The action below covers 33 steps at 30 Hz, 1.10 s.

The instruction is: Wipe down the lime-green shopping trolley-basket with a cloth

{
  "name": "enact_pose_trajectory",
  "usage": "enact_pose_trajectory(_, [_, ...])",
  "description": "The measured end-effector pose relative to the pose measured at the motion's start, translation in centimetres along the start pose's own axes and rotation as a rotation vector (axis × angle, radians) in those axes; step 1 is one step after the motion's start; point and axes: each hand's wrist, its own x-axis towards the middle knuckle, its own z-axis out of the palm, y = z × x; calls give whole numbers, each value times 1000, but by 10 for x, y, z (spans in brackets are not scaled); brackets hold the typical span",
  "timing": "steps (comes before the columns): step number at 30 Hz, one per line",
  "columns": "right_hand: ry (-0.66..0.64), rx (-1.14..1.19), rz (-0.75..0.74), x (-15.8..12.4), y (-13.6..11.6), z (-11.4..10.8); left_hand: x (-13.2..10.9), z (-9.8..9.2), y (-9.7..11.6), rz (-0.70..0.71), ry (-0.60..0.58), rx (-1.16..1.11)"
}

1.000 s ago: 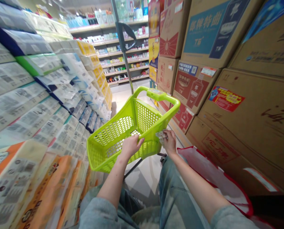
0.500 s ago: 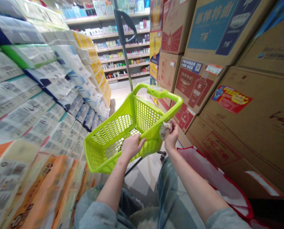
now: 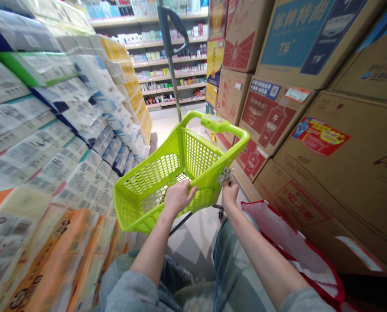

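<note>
A lime-green plastic shopping basket on a wheeled frame stands tilted in front of me in a shop aisle. My left hand is closed over the basket's near rim. My right hand is closed on a small crumpled grey-white cloth, pressed against the basket's right outer wall near its corner. The basket's inside looks bare. Its green handle sits at the far end, with a grey pull-pole rising behind it.
Stacked packs of tissue paper wall the left side. Large cardboard cartons are piled on the right. A red and white bag lies by my right leg. Product shelves close the far end of the tiled aisle.
My right hand with the cloth has slid up and down the basket's right corner, ending slightly higher. The left hand stays on the rim. The view has shifted a little.
</note>
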Motion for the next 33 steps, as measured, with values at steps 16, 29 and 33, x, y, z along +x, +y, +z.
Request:
enact_pose_trajectory(16, [-35,-132,288,-26,30,3,3,-1,2,-25,-3,-15])
enact_pose_trajectory(29, [-14,-303,-473,-39,-22,16,4,6,1,10,47,-25])
enact_pose_trajectory(33, [-27,-267,-318,-45,6,12,3,5,1,17,54,-23])
